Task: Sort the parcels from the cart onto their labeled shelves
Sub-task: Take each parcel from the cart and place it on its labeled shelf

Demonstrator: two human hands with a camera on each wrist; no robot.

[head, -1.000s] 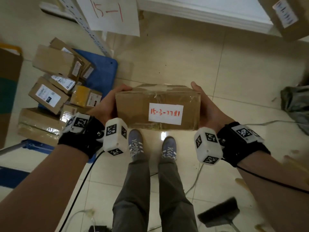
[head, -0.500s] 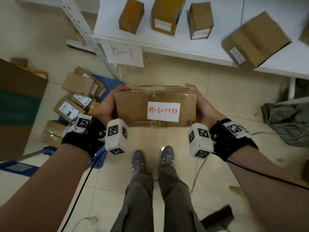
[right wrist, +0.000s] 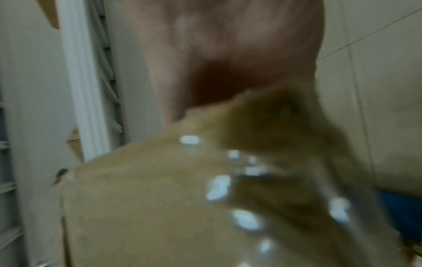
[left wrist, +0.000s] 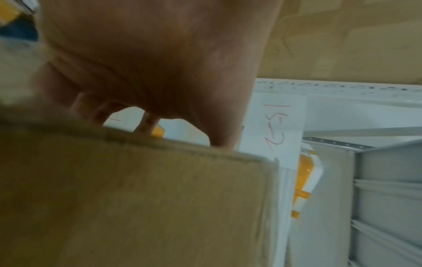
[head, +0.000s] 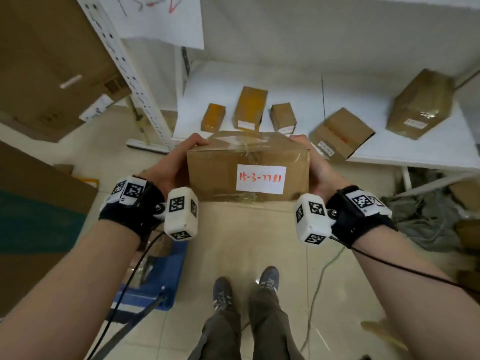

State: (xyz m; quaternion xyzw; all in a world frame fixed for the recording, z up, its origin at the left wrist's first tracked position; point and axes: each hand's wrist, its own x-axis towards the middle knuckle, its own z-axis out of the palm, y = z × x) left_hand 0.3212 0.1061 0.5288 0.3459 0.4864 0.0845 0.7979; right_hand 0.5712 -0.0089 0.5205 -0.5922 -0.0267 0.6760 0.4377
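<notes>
We stand in a parcel sorting room. Labelled cardboard parcels point(head: 251, 108) sit on a white metal shelf point(head: 363, 149), and left of it more boxes crowd a blue cart point(head: 161, 284) on tiled floor point(head: 249, 242).

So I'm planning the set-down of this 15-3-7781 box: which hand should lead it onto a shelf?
Neither alone. The left hand and right hand each grip an end of the box, so both should carry it. If one must release first, probably the right, nearer the shelf holding parcels.
</notes>
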